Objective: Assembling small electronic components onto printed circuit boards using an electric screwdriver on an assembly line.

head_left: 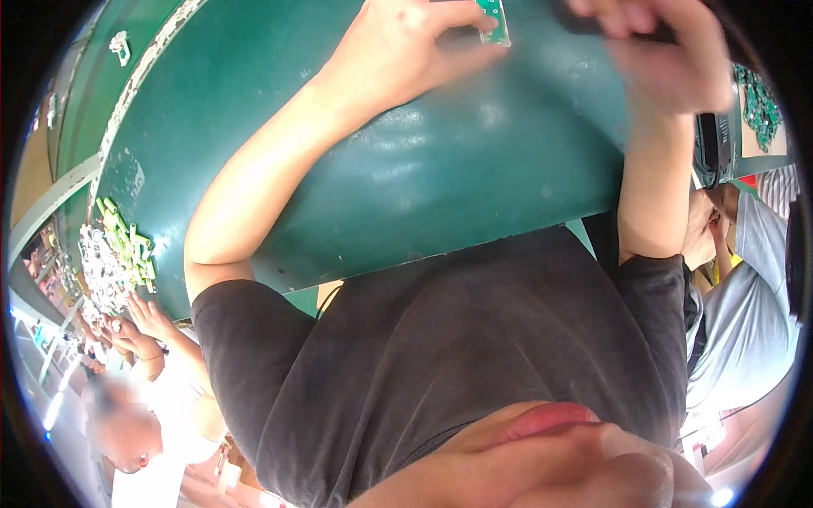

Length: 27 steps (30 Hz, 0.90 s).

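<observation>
Between the thumb and fingers of my left hand (pixel 402 42), near the top edge of the view, is a small green circuit board (pixel 491 21). The board is partly cut off by the picture's edge. To its right, my right hand (pixel 677 59) is raised over the table and blurred by motion. Its fingers look curled together, with a dark patch by them. What they hold, if anything, cannot be made out. A gap separates this hand from the board.
Both arms reach over a green tabletop (pixel 406 186). Yellow-green cylinders (pixel 127 241) and whitish small parts (pixel 97 271) lie left, near a co-worker's hand (pixel 152 317). At right are a black device (pixel 713 148), a heap of green boards (pixel 760 110) and another person's grey clothing (pixel 745 313).
</observation>
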### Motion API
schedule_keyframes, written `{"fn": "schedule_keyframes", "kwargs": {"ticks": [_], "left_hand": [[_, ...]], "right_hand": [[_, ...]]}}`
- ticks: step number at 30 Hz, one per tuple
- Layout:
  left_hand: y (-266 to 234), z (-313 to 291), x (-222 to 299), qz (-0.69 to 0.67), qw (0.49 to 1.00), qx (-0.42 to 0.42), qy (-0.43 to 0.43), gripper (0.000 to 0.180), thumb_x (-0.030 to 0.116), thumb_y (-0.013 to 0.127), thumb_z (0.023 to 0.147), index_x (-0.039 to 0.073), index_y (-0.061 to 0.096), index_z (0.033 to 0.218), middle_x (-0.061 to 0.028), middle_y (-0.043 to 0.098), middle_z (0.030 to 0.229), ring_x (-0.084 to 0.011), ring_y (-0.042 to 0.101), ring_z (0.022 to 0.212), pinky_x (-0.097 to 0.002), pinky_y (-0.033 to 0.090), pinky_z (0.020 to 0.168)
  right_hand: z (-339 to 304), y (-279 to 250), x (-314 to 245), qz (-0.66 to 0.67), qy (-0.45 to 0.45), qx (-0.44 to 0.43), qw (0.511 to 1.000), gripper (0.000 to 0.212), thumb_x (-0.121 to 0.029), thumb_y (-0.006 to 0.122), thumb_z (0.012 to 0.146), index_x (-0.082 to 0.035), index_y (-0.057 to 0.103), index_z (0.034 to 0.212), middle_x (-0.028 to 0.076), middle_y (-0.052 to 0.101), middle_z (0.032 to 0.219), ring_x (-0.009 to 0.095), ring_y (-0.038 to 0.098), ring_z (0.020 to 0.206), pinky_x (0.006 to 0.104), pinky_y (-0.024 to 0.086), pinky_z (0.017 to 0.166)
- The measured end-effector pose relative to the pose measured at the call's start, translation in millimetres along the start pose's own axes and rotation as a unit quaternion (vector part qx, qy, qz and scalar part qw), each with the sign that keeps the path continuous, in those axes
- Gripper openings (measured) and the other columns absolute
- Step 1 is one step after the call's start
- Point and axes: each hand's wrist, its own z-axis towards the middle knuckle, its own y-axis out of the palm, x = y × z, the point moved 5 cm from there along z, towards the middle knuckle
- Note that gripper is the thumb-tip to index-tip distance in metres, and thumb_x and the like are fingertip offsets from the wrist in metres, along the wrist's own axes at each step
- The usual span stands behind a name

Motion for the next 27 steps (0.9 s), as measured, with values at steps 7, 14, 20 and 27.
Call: {"fn": "schedule_keyframes", "kwargs": {"ticks": [7, 14, 20, 27], "left_hand": [[-0.8, -1.6, 0.4, 0.008, 1.0, 0.007, 0.01, 0.029, 0.014, 0.086, 0.074, 0.005, 0.076, 0.099, -0.0257, 0.055, 0.139, -0.0426, 0.059, 0.122, -0.0454, 0.05, 0.104], [0.8, -2.4, -1.6, -0.032, 0.999, 0.017, 0.007, 0.03, 0.013, 0.085, 0.074, 0.007, 0.076, 0.102, -0.0255, 0.055, 0.139, -0.0428, 0.058, 0.124, -0.0463, 0.05, 0.105], [0.3, -3.6, -4.5, 0.004, 1.0, -0.003, 0.003, 0.027, 0.013, 0.085, 0.074, 0.007, 0.077, 0.1, -0.0252, 0.054, 0.14, -0.0431, 0.057, 0.124, -0.0466, 0.049, 0.105], [2.7, 0.8, -3.2, -0.023, 0.999, -0.007, 0.022, 0.022, 0.012, 0.086, 0.073, 0.007, 0.076, 0.092, -0.0241, 0.055, 0.139, -0.0425, 0.058, 0.123, -0.0455, 0.049, 0.104]], "right_hand": [[-15.6, 16.4, 31.0, 0.052, 0.071, 0.054, 0.995, 0.017, 0.001, 0.06, 0.094, -0.005, 0.048, 0.083, 0.004, 0.05, 0.061, 0.012, 0.049, 0.05, 0.0271, 0.042, 0.052], [-25.1, 17.8, 36.9, 0.01, 0.127, 0.097, 0.987, 0.019, 0.002, 0.062, 0.092, -0.006, 0.048, 0.081, 0.005, 0.053, 0.063, 0.011, 0.05, 0.052, 0.0264, 0.042, 0.053], [-19.9, 17.7, 35.5, -0.043, 0.143, 0.05, 0.988, 0.022, 0.001, 0.065, 0.089, -0.006, 0.048, 0.079, 0.004, 0.054, 0.064, 0.011, 0.05, 0.052, 0.026, 0.042, 0.054], [-13.4, 12.8, 21.3, 0.023, 0.122, 0.069, 0.99, 0.017, 0.002, 0.063, 0.09, -0.006, 0.048, 0.085, 0.006, 0.054, 0.064, 0.013, 0.05, 0.05, 0.0279, 0.046, 0.054]]}}
